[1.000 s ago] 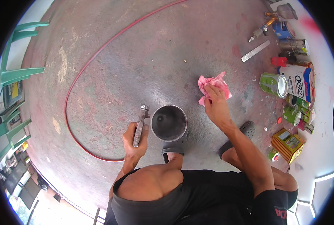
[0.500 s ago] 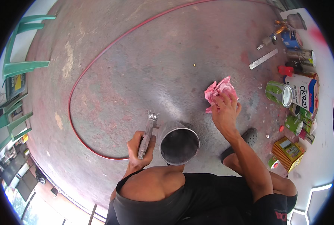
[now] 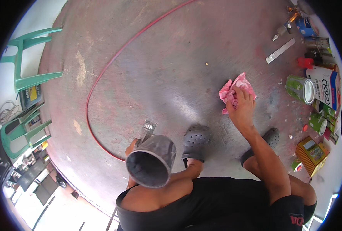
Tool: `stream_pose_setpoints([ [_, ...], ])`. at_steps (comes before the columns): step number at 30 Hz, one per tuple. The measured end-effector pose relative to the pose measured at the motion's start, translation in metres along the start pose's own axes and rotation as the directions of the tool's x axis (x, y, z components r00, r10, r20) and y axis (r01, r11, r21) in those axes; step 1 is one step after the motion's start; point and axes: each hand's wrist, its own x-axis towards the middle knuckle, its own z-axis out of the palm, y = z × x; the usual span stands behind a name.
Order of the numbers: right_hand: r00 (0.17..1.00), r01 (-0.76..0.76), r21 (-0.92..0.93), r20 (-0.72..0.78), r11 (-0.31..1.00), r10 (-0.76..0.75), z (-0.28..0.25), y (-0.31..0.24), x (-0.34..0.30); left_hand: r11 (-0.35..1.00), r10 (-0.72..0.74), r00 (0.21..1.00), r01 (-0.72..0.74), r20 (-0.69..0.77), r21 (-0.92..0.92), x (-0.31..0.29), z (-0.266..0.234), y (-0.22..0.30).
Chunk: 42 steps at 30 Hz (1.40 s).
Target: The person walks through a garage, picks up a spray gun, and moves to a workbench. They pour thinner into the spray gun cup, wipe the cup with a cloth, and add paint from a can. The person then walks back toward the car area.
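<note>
My left hand [image 3: 131, 148] is wrapped round a metal spray gun [image 3: 147, 131], its grip mostly hidden. Its grey, paint-stained cup [image 3: 152, 161] turns a wide round mouth up toward me, with a dark inside, and it covers most of the hand. The red hose [image 3: 92, 91] runs up to that hand. To the right, my right hand [image 3: 242, 114] has its bent fingers closed on a crumpled pink cloth [image 3: 229, 96], low over the floor. Whether the cloth rests on the floor I cannot tell.
Paint cans [image 3: 301, 89], a yellow box [image 3: 310, 154] and a metal strip [image 3: 280, 51] lie along the right wall. A second spray gun [image 3: 284, 30] is farther off there. Green plastic chairs [image 3: 38, 79] stand at left. My clog [image 3: 196, 139] is on the stained floor [image 3: 159, 69].
The spray gun's cup has tipped and swung left, now covering much of my left hand and baring my clog. The view has shifted; my right hand's fingers have drawn in on the cloth.
</note>
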Motion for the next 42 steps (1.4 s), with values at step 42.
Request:
stream_pose_setpoints([
  [42,0.777,-0.623,0.690,0.603,0.370,0.183,-0.028,-0.062,0.076,0.927,0.266,0.916,-0.329,0.301,0.181,0.031,0.050,0.062],
])
